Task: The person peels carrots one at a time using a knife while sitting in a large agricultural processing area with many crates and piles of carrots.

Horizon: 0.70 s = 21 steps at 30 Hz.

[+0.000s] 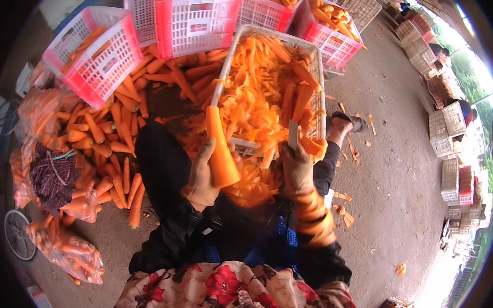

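My left hand (pixel 204 174), in a knit glove, is closed around a large peeled carrot (pixel 220 149), its thick end towards me. My right hand (pixel 297 164), gloved too, grips a flat metal blade tool (pixel 293 134) that points away from me; its lower part is hidden in the fingers. Beyond both hands a pale plastic crate (pixel 318 74) holds a heap of orange peelings (pixel 254 98) and several carrots along its right side. More peelings hang over the crate's near edge and lie between my legs.
Loose carrots (pixel 121 122) cover the ground at left, beside plastic bags of carrots (pixel 71 252) and a dark checked cloth (pixel 53 175). Pink and white crates (pixel 199 28) stand across the back. A wheel (pixel 20 235) is far left. Peel scraps dot the floor at right; stacked crates (pixel 449 178) and people stand beyond.
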Tool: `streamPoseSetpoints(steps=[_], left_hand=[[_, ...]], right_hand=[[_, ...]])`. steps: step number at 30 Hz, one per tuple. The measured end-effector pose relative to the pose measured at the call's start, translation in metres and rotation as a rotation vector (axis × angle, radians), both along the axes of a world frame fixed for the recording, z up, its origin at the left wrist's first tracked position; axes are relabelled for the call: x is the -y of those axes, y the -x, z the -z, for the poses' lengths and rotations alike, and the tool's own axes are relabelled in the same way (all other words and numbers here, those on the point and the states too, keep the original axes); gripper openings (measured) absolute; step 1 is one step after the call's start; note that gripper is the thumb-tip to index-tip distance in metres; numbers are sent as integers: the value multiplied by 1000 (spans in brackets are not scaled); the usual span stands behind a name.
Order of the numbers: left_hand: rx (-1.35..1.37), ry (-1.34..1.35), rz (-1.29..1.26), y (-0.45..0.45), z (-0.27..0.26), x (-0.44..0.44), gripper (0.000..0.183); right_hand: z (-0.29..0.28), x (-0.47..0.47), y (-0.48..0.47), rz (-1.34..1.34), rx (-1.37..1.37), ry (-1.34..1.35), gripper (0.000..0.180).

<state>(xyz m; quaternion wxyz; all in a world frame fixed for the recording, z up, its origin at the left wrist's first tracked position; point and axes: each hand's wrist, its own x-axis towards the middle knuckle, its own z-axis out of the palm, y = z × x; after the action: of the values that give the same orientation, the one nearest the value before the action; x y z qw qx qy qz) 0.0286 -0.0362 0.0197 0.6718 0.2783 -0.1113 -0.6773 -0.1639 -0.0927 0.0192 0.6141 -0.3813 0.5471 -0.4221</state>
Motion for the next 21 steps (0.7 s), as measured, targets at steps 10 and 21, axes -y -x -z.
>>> streamPoseSetpoints(steps=[10, 21], left_hand=[[168, 422, -76, 21, -45, -7, 64], [-434, -32, 610, -22, -39, -62, 53]], right_hand=[[-32, -59, -34, -74, 655, -205, 52], [-24, -38, 13, -89, 797, 128, 39]])
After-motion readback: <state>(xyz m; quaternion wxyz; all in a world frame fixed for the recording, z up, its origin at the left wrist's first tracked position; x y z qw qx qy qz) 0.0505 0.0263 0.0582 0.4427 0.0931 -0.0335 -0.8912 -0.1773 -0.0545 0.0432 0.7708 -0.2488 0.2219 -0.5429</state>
